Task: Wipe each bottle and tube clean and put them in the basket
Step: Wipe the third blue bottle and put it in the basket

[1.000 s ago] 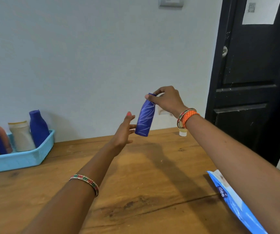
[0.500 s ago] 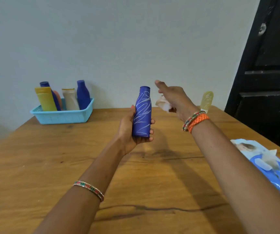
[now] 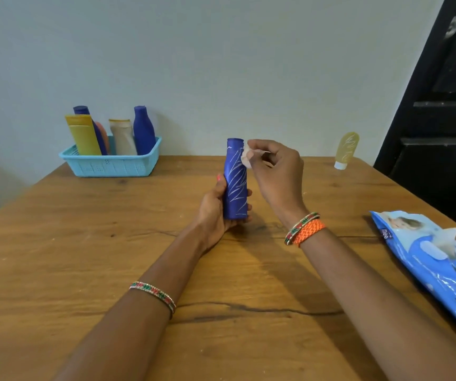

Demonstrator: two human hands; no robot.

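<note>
My left hand [image 3: 213, 213] grips a dark blue bottle [image 3: 235, 182] with white scribbled marks, upright above the wooden table [image 3: 84, 243]. My right hand [image 3: 277, 174] pinches a small white wipe [image 3: 246, 158] against the bottle's upper right side. A light blue basket [image 3: 111, 166] stands at the far left by the wall and holds several bottles and tubes, among them a yellow tube [image 3: 84, 137] and a blue bottle [image 3: 143, 130]. A yellow tube [image 3: 346, 149] with white marks stands cap-down at the far right of the table.
A blue pack of wet wipes [image 3: 441, 270] lies near the table's right edge, one wipe sticking out of its opening. A black door [image 3: 446, 105] is at the right beyond the table. A pale wall runs behind the table.
The blue bottle passed from my right hand to my left hand. My right hand has come back from the far side with the wipe and now presses it on the bottle. The view tilted down.
</note>
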